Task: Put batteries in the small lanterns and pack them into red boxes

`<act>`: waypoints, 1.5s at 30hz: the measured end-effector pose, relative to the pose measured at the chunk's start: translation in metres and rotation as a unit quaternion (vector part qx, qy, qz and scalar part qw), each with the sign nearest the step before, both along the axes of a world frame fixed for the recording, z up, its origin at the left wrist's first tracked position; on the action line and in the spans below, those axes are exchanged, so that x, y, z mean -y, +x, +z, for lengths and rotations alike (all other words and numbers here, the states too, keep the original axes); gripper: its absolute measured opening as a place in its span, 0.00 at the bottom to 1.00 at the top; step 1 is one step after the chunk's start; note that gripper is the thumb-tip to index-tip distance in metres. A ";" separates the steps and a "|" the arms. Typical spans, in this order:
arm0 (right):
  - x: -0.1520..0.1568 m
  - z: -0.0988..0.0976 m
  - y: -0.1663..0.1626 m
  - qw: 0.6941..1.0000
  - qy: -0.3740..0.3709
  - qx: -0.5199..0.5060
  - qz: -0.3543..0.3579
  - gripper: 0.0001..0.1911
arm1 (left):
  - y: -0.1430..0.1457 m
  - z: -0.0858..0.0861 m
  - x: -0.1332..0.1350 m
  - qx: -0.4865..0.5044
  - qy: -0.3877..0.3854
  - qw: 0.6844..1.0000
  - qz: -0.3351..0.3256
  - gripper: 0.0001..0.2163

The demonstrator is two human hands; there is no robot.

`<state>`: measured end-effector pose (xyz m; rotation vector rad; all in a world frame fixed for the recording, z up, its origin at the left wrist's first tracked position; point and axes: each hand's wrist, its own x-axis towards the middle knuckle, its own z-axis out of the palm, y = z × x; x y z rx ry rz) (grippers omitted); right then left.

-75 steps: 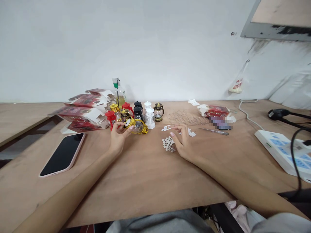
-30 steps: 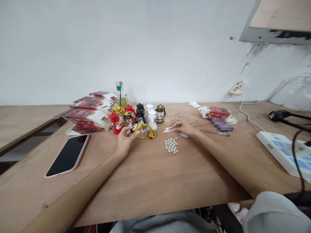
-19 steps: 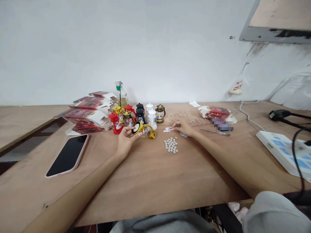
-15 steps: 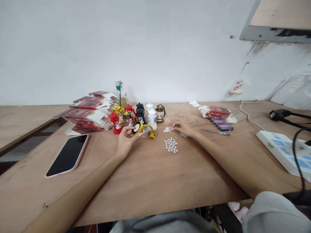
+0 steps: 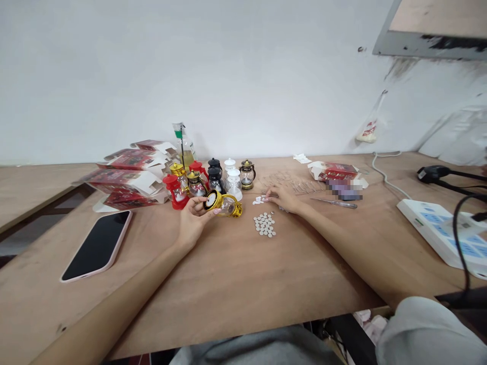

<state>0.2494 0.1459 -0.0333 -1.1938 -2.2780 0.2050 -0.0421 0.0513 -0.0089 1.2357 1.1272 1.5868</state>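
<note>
Head view: left hand (image 5: 191, 220) clasps a gold lantern (image 5: 228, 205); half-curled right hand (image 5: 284, 198), hold unclear, could brush and scatter white pieces (image 5: 257, 201) toward the table's far edge (image 5: 274, 162).

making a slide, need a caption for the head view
Left hand holds a shiny gold, clear-globed lantern tilted; right hand is at small white pieces beyond round grey discs.

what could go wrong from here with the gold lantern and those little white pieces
The left hand holds the gold lantern tipped on its side, close to the front white lantern, so a bump might topple that one.

The right hand is at the small white pieces, which lie loose and could scatter. A careless sweep might also disturb the round discs nearby.
</note>
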 end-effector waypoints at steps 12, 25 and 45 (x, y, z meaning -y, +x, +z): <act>0.005 0.004 -0.001 1.000 0.008 0.024 -0.007 0.06 | 0.004 0.003 0.005 0.002 -0.002 1.000 -0.012 0.29; 0.005 0.008 0.004 0.996 0.045 0.063 0.033 0.07 | 0.002 -0.002 0.006 -0.095 0.160 0.981 0.053 0.31; 0.011 0.009 -0.007 0.934 0.251 0.250 0.044 0.15 | -0.005 -0.011 0.013 -0.409 0.318 0.855 0.015 0.29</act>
